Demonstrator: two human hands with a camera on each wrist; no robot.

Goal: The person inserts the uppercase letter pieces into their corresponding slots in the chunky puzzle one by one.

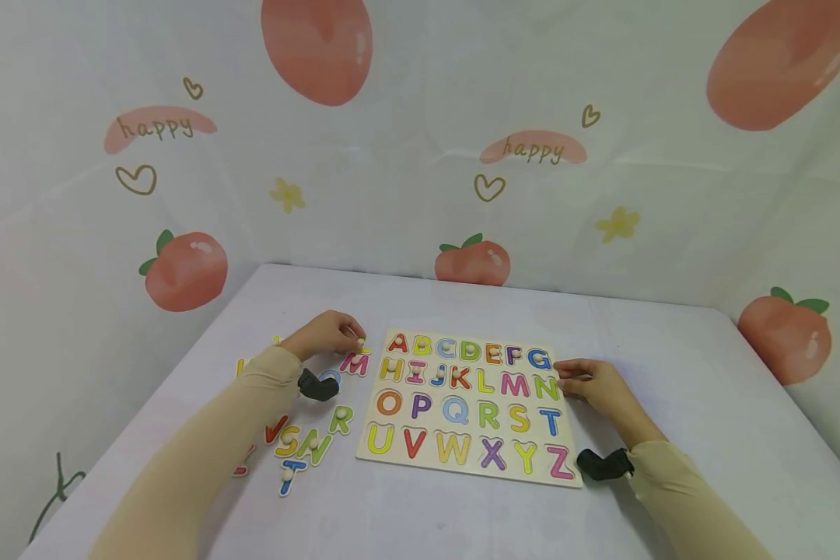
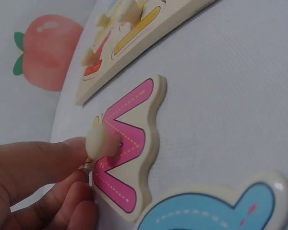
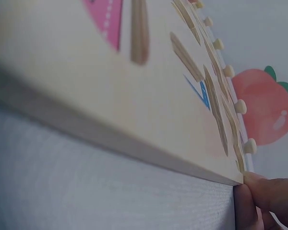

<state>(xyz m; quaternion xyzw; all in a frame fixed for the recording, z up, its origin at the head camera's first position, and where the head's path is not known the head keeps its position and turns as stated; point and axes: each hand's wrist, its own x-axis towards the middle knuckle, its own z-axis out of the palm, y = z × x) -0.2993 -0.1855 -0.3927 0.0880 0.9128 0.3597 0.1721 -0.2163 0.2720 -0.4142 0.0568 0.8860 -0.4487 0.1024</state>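
Observation:
A wooden alphabet puzzle board [image 1: 434, 435] lies flat on the table, with knobbed letters A to K seated in its upper rows. Left of the board, my left hand [image 1: 329, 334] pinches a small yellow letter piece [image 1: 365, 351] by its knob; fingers hide most of its shape. Just in front of those fingertips lies the pink M piece [image 2: 129, 143], its knob standing up. Partly behind the left wrist is a blue letter piece [image 2: 192, 211]. My right hand [image 1: 598, 389] holds the board's right edge, thumb and fingers gripping the rim in the right wrist view.
Loose knobbed pieces lie left of the board: green R [image 1: 341, 420], green N [image 1: 315, 447], yellow S [image 1: 288, 442], blue T [image 1: 290, 478] and red V [image 1: 275, 429]. Others are partly hidden by the left sleeve [image 1: 203, 443]. A fruit-printed backdrop [image 1: 392, 194] hangs behind the table.

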